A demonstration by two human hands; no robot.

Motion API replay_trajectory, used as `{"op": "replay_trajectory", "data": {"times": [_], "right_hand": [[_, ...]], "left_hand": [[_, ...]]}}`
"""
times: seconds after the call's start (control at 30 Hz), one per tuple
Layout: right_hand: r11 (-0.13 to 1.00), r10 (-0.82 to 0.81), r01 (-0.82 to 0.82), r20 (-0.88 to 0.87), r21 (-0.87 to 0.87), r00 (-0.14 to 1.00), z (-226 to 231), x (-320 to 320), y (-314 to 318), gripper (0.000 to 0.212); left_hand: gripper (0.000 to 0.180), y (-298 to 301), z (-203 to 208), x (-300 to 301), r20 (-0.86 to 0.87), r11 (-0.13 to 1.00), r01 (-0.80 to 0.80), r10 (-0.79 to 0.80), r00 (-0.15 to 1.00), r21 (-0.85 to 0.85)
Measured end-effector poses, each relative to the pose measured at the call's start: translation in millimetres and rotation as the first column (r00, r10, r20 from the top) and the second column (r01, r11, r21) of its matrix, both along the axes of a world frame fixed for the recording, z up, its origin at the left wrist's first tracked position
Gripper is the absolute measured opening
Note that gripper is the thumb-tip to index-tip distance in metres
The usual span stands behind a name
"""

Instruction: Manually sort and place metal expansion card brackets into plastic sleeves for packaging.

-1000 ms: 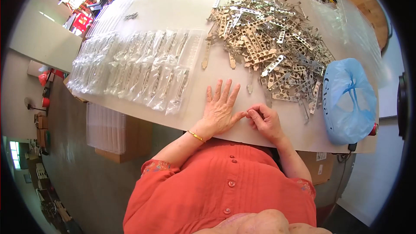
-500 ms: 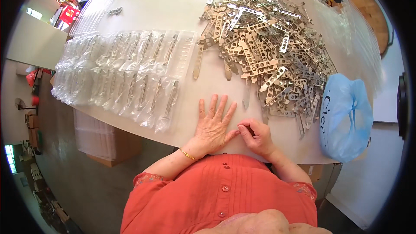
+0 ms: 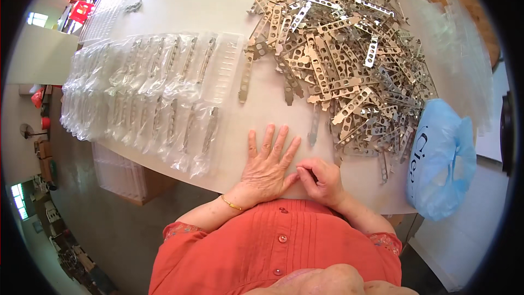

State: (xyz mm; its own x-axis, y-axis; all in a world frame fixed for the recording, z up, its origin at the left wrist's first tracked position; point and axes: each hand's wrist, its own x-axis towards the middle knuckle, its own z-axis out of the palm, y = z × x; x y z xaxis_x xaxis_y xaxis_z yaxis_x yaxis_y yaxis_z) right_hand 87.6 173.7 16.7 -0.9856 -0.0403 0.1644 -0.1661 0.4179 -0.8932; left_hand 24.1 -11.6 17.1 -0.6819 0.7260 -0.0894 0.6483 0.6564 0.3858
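Note:
My left hand lies flat on the table near its front edge, palm down with fingers spread, holding nothing. Beside it, my right hand is curled closed, its thumb and forefinger drawn together against the tip of my left thumb. Whether anything is between those fingers is hidden. Beyond my hands rises a large heap of perforated metal strips, flat pieces with rows of round holes. One thin strip points from the heap toward my hands. To the left, clear plastic trays hold several bagged metal strips.
A blue plastic bag sits at the table's right edge. Clear plastic sheets lie behind it. At the far left is another clear tray with a small metal piece by it. Below the table stands a carton with plastic trays.
The view has shifted slightly, so the table's things sit a little differently in the picture. Both hands keep nearly the same pose and place.

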Motion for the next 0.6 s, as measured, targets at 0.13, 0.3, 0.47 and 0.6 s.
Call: {"op": "replay_trajectory", "data": {"times": [0.13,0.3,0.47,0.6], "right_hand": [[1.0,0.009,-0.009,0.0,-0.001,1.0,0.3,-3.0,2.1,0.012],[1.0,0.015,-0.015,-0.049,0.001,0.999,-2.8,-4.2,2.1,0.015],[0.999,0.03,-0.03,-0.001,0.013,1.0,-0.3,-3.4,3.8,0.014],[1.0,0.023,-0.023,0.014,-0.009,1.0,2.7,-3.7,4.1,0.013]], "left_hand": [[0.081,0.3,-0.4,-1.1,0.007,1.0,0.005,-0.005,1.0,-0.007],[0.083,0.7,-0.8,-1.2,0.033,1.0,0.005,-0.005,0.999,-0.026],[0.083,1.2,0.7,-0.8,0.03,0.999,0.008,-0.006,1.0,-0.046],[0.081,2.2,0.1,-0.7,0.025,0.999,0.005,-0.003,1.0,-0.051]]}}
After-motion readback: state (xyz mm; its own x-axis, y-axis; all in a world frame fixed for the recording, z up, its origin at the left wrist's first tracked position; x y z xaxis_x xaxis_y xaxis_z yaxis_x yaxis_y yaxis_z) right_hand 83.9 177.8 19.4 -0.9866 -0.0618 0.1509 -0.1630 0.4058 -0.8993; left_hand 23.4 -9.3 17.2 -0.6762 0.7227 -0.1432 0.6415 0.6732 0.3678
